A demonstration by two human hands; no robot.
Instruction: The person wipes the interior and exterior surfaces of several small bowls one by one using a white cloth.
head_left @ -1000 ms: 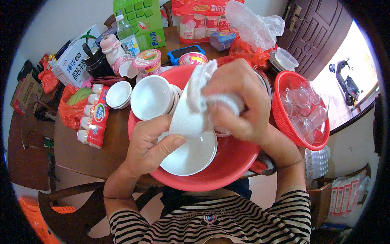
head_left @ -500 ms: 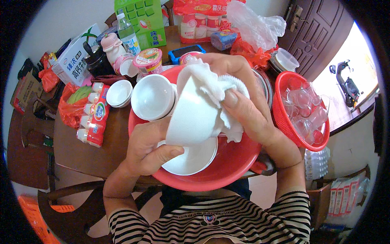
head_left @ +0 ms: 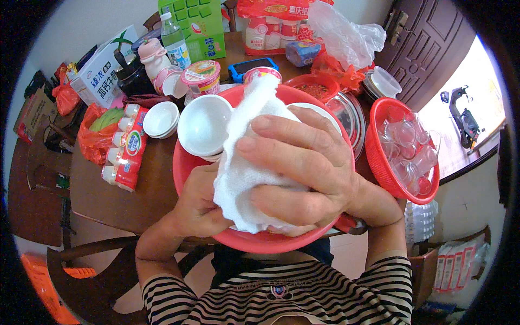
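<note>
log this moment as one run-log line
right hand: spread over white cloth | left hand: at cloth's left edge, grip hidden | below: red basin | to the right: red basket holding clear glasses

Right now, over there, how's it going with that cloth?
Right fingers curved over white cloth; left fingers at its edge. Cloth hides what's underneath. Red basin below.

My right hand (head_left: 306,168) has come lower, its fingers now spread over the white cloth (head_left: 235,184), which hides the bowl visible earlier.
</note>
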